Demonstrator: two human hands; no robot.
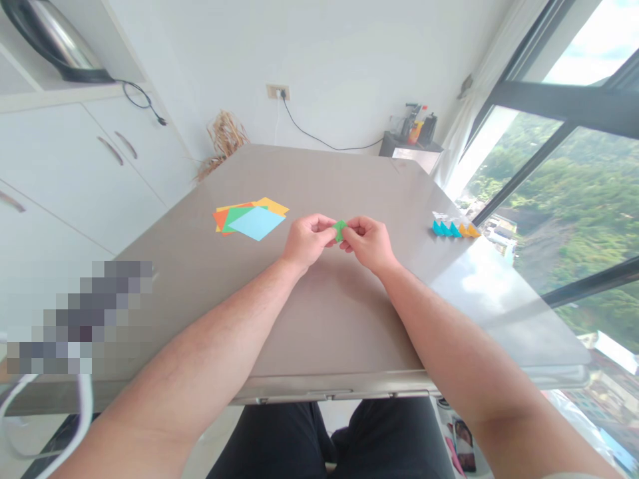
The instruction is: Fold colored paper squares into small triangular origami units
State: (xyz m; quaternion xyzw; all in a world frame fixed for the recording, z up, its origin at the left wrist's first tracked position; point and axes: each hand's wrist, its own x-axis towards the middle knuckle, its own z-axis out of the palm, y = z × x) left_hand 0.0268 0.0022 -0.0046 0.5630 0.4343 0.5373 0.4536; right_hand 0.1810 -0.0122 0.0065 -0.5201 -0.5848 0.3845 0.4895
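A small folded piece of green paper (340,231) is held above the middle of the table between both my hands. My left hand (310,241) pinches its left side with thumb and fingers. On the other side, my right hand (367,241) is closed on the right edge. My fingers cover much of the paper, so its exact shape is hidden. Left of my hands lies a loose stack of coloured paper sheets (257,223), light blue on top, with green, orange and yellow beneath. Several small folded paper pieces (446,229), blue and orange, stand in a row at the right.
The grey-brown table (329,332) spreads under my arms. A window (559,166) borders its right side. Behind stands a small cabinet (412,150) with bottles on it. White cupboards (64,173) and a kettle (64,40) are at the left, near a pixelated patch.
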